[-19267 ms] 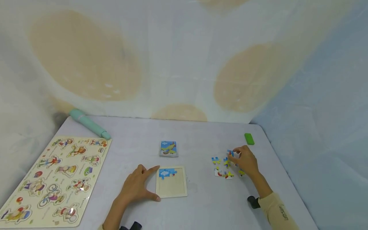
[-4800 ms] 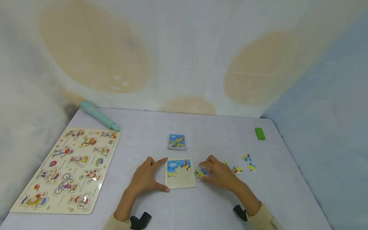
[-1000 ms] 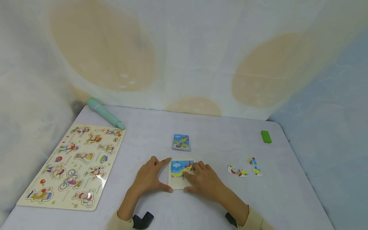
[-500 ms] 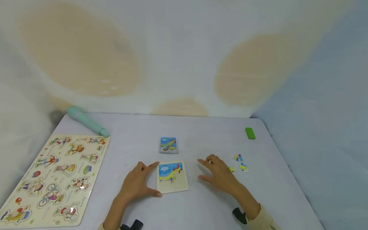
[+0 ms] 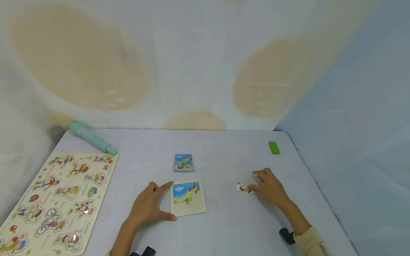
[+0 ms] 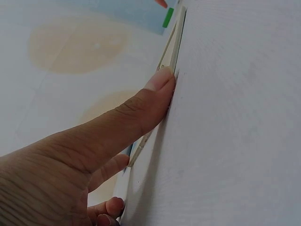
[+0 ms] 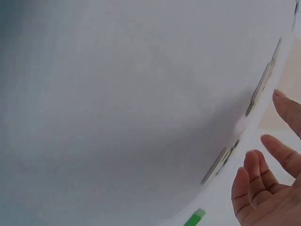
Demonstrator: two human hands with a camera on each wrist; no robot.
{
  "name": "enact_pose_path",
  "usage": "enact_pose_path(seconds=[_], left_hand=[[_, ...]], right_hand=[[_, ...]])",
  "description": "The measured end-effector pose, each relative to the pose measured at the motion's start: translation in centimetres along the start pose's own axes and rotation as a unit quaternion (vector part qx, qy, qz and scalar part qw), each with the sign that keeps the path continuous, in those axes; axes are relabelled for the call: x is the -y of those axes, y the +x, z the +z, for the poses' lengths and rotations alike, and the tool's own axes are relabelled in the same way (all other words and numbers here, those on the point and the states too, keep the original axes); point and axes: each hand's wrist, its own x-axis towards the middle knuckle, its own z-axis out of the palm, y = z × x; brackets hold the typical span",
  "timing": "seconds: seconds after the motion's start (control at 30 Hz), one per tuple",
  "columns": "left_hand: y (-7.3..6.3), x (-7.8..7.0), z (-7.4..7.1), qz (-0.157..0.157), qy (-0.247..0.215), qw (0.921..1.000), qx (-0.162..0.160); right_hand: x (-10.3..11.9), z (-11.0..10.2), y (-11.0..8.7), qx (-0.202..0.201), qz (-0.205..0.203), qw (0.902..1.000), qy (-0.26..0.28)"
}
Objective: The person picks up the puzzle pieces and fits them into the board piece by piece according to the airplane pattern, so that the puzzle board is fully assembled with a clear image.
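A small wooden puzzle tray lies mid-table, its upper part filled with pieces of a yellow plane on blue sky; the lower part is bare wood. My left hand spans its left side, index finger at the far corner and thumb at the near one. In the left wrist view the thumb presses against the tray's edge. To the right, my right hand hovers over loose jigsaw pieces, partly hiding them. The right wrist view shows its fingers spread and holding nothing, just beside the pieces.
A small block with the same plane picture lies behind the tray. Farther right is a green block. A large board of cartoon figures covers the left side, with a turquoise cylinder at its top corner.
Over the earlier frames, several pieces went from the right pile into the tray. In the last second my right hand left the tray and moved right to the loose pieces; the left stays put.
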Motion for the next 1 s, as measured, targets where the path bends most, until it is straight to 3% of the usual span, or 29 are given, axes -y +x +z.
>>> enact_pose_path(seconds=[0.23,0.37,0.8,1.0], left_hand=[[-0.1,0.1,0.0,-0.004,-0.006,1.0000,-0.002],[-0.2,0.1,-0.1,-0.003,-0.007,1.0000,-0.001],[-0.3,-0.4,-0.3,-0.010,-0.015,0.9998,0.004],[-0.2,-0.4,-0.3,-0.007,-0.012,0.9999,0.001]], right_hand=[[-1.3,-0.7,1.1,-0.007,0.098,0.9951,0.011],[-2.0,-0.6,1.5,-0.003,0.124,0.9921,0.018],[-3.2,-0.7,1.6,0.010,0.123,0.9916,0.041],[-3.9,-0.4,1.6,-0.008,0.098,0.9947,0.031]])
